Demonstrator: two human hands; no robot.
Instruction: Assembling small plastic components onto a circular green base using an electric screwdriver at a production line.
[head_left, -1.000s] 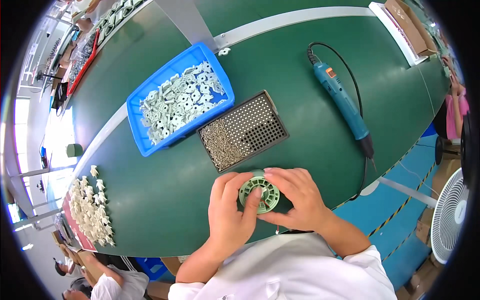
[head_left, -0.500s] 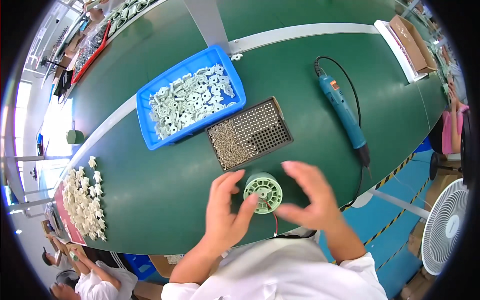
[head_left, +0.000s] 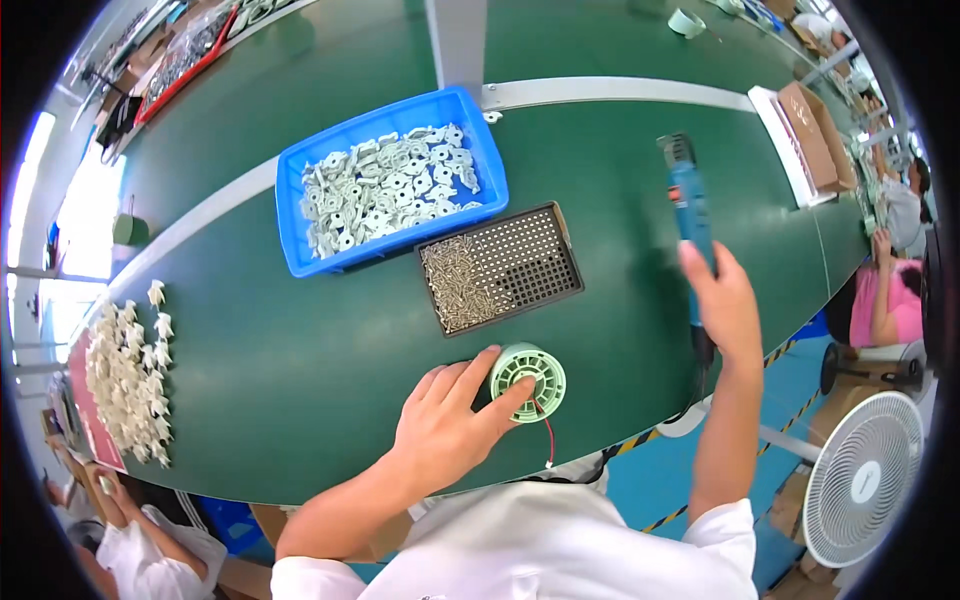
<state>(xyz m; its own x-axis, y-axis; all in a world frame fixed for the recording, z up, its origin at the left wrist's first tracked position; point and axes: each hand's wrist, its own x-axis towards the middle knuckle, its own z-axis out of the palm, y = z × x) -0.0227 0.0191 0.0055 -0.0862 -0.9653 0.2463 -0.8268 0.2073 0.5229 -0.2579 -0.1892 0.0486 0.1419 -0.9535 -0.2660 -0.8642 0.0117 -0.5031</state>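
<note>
currently, left hand (head_left: 445, 425) has its grip pinching the green round part (head_left: 545, 365), thumb across the slotted face, fingers against its side; the part sits on the green bench (head_left: 330, 380), lower centre of the frame, with a thin red lead (head_left: 552, 440) trailing toward the bench edge. right hand (head_left: 728, 305), right of centre, has its grip closed on the body of the blue power screwdriver (head_left: 690, 205), both blurred, tip end pointing down the frame.

containers: blue bin (head_left: 287, 212), upper centre-left, holds a loose heap of pale green plastic pieces (head_left: 390, 190). just below it, dark perforated tray (head_left: 540, 247): screws (head_left: 458, 290) piled in the left part, open holes on the right. red-edged tray (head_left: 195, 75), upper left, holds small grey pieces, too small to tell. cardboard box (head_left: 815, 140), upper right, contents unclear. cream pieces (head_left: 130, 380) lie loose on a red sheet, far left.
</note>
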